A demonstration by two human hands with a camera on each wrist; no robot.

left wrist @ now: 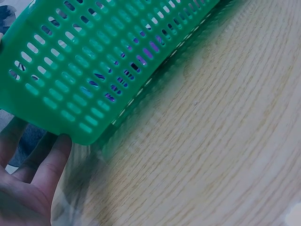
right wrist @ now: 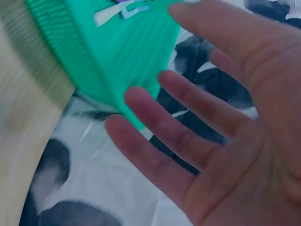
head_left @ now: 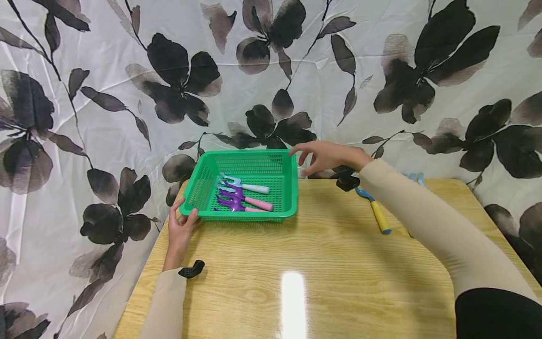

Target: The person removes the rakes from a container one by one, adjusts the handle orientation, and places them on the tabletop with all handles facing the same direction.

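A green plastic basket (head_left: pixel 242 218) with slotted walls stands at the far left of the table. Inside it lie small garden hand forks: a light blue fork (head_left: pixel 255 189) with a pale handle, and purple forks (head_left: pixel 259 204) with pink handles. My left hand (head_left: pixel 181 230) holds the basket's front left corner, thumb at the front and fingers along the left side. In the left wrist view, fingertips (left wrist: pixel 63 141) meet the corner's lower edge. By the back right corner is my right hand (head_left: pixel 326 156), fingers spread and loosely bent, with nothing in the palm.
Right of the basket, a blue-headed tool (head_left: pixel 379 216) with a yellow handle lies on the wooden table (head_left: pixel 338 273). Light blue tool tips (head_left: pixel 419 179) show behind the right sleeve, which hides the rest. A floral cloth (head_left: pixel 330 103) hangs along the table's back and left edges.
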